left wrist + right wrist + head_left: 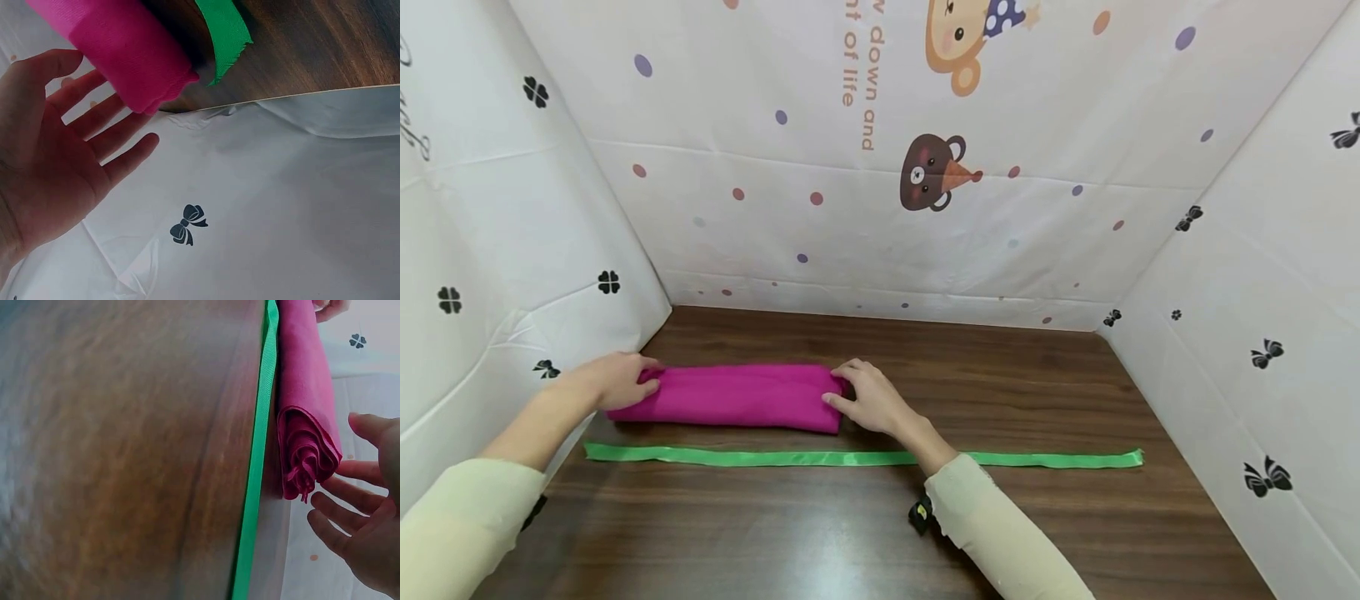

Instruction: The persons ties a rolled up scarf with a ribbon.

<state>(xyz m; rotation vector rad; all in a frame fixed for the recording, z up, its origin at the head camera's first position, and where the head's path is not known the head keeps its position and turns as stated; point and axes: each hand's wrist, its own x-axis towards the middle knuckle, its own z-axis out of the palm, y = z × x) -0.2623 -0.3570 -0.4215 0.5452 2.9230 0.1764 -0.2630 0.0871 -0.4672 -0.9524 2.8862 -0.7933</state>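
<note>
This looks like a small makeshift recording booth rather than a lived-in room. A dark wooden surface [970, 367] is boxed in on the left, right and far sides by white plastic sheets [1247, 250] that hang creased and meet at the corners. The far sheet [880, 208] is printed with cartoon bears [934, 171], coloured dots and orange lettering, while the side sheets carry small black bows [1267, 477] and clovers [609, 282], like a party tablecloth used as a backdrop.

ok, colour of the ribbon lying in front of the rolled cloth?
Green ribbon, plain, no pattern; the head view shows its full length best.
</note>
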